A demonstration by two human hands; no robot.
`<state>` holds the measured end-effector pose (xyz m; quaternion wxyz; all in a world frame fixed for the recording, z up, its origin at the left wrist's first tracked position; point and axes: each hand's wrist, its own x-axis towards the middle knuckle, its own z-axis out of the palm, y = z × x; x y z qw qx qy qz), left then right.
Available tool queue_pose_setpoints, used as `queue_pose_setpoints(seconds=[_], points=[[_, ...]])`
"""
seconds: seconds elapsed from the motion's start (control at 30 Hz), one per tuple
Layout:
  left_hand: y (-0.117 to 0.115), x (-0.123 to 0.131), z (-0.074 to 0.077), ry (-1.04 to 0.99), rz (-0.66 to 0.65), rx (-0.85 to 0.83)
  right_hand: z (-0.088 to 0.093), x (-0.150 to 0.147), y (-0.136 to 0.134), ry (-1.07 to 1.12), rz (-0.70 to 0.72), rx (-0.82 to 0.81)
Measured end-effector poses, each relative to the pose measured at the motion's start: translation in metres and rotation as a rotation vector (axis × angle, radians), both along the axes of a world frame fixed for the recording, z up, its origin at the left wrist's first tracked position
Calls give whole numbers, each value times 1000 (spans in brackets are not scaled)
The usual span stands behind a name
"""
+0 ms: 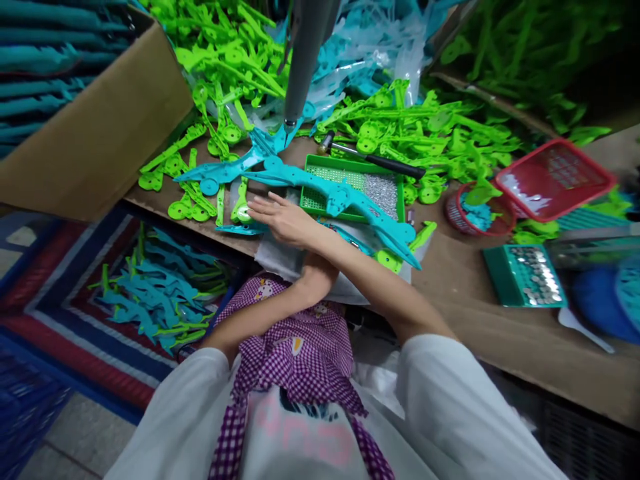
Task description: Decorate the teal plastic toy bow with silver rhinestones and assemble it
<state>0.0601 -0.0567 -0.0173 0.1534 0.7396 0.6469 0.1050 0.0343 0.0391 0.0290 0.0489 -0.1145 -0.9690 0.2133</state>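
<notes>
Forearms [375, 273] crossed, I extend my right hand [287, 223] palm-down and ungripping, fingers [263, 206] straight, beside a lime-green, round-ended plastic lever [242, 202] on the brown worktop [460, 280]; my left hand's [321, 267] grip, hidden underneath, I cannot tell.

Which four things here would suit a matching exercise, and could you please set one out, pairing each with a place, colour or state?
Column one
1. right hand
2. green tray
3. hammer
4. teal box

Column two
A. black-handled
B. on the right of the picture, holding shiny silvery pieces
C. fingers outstretched
D. crossed, in this view, by a long turquoise piece

Right pairs: 1-C, 2-D, 3-A, 4-B
</notes>
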Motion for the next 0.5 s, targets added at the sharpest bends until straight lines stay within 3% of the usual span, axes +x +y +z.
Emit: queue_pose_setpoints(seconds=[0.17, 0.4, 0.5], points=[[-4, -3, 5, -20, -77, -129, -19, -6, 5, -21, -26, 40], [-10, -9, 7, 3, -100, -44, -17, -11, -9, -61, -125, -13], [-10, -9, 6, 38, -62, -19, -6, -2, -7, -14, -125, -40]])
